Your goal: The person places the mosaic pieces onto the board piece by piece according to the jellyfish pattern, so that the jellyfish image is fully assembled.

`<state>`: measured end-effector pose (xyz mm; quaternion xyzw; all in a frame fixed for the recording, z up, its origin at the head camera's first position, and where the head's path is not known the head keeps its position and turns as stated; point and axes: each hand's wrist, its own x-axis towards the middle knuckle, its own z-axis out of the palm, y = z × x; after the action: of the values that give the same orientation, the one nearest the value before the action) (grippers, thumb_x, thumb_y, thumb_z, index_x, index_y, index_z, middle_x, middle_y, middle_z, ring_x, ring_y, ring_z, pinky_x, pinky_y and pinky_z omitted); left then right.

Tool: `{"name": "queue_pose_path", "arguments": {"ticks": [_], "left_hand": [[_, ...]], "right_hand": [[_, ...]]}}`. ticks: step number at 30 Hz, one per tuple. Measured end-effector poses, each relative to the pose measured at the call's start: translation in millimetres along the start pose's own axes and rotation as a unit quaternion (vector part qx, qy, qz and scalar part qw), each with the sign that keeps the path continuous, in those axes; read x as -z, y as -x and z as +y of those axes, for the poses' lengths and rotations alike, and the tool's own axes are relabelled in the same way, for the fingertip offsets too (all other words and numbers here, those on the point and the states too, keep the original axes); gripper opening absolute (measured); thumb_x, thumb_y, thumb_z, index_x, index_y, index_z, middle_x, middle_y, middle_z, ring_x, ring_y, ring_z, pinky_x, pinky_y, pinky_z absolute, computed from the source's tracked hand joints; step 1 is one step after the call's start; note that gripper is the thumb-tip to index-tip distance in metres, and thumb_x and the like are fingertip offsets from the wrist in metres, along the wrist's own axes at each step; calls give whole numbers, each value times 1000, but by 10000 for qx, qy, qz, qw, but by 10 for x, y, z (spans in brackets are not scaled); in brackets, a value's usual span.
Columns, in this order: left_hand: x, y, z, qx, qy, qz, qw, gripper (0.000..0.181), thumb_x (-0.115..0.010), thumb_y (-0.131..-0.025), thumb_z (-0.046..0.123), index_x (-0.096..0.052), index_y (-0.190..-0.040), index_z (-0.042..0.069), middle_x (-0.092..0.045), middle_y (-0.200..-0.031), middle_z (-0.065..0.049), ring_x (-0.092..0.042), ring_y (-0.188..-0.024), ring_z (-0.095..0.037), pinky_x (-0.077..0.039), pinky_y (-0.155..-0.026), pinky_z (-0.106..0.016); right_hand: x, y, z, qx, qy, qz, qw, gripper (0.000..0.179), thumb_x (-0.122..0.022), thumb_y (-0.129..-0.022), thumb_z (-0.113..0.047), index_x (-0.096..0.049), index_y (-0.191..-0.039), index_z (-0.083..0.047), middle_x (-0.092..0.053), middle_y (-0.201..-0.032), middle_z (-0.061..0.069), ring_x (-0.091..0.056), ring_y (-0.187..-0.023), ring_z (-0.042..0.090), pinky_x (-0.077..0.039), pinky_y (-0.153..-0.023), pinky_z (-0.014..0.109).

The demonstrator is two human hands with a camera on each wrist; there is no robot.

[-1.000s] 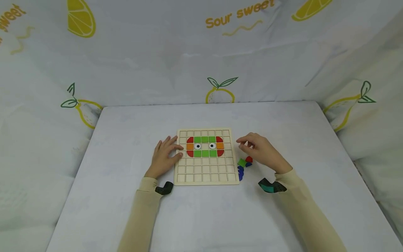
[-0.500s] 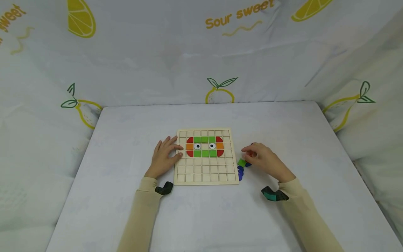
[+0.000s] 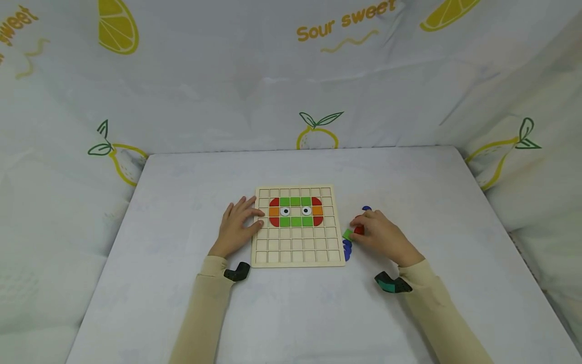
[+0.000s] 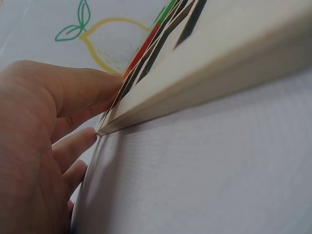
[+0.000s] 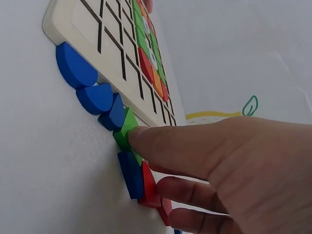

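Observation:
A wooden grid board (image 3: 297,258) lies flat on the table, with green, red and orange pieces and two eye pieces (image 3: 285,211) set in it. My left hand (image 3: 238,230) rests at its left edge, fingers spread, thumb over the rim (image 4: 124,105). My right hand (image 3: 384,237) is low over loose blocks by the board's right side. Its thumb touches a green block (image 5: 124,129). Other fingertips are right at the red blocks (image 5: 149,187); the index finger is mostly hidden behind the thumb in the right wrist view.
Several blue half-round blocks (image 5: 75,66) line the board's right edge, with another blue block (image 5: 130,174) beside the red ones. A single blue piece (image 3: 366,208) lies beyond my right hand. A printed cloth (image 3: 218,101) hangs behind the table (image 3: 191,172).
My right hand has come down from beside the board's upper right onto the loose blocks, its thumb now at the green one. A blue piece now shows beyond it. My left hand stays put.

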<state>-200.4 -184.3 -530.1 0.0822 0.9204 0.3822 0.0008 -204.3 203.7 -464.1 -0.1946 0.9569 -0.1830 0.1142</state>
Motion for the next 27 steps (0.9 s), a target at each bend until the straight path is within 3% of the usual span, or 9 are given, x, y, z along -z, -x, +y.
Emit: {"name": "queue_pose_path", "arguments": {"ticks": [6,18,27], "left_hand": [[9,5,4,-40,35,3,10000,18,-68,-96,27,-72,-112,20,-40,-163,-5,-20,-158,-28,0,-130,-52],[12,8,2,15,37,-37,10000,18,-68,-96,27,-71,-112,20,-39,-163,-5,-19,-158,-28,1,-130,-51],[7,2,-10,-23,38,-14,10000,18,-68,-96,28,-71,-112,20,-39,-163,-5,-19,-158,-28,1,-130,-52]], "right_hand": [[-32,-14,-40,-46,50,13,10000,14,-76,-90,-19,-77,-100,-10,-67,-121,15,-55,-110,31,-56,-87,45],[-73,-3,-89,-171,-96,12,9998,17,-77,-90,-23,-71,-99,-9,-64,-100,4,-52,-97,22,-53,-81,38],[-26,-27,-84,-20,-827,-75,9965,8,-73,-92,-10,-69,-99,-8,-66,-89,1,-54,-85,17,-48,-73,29]]}}
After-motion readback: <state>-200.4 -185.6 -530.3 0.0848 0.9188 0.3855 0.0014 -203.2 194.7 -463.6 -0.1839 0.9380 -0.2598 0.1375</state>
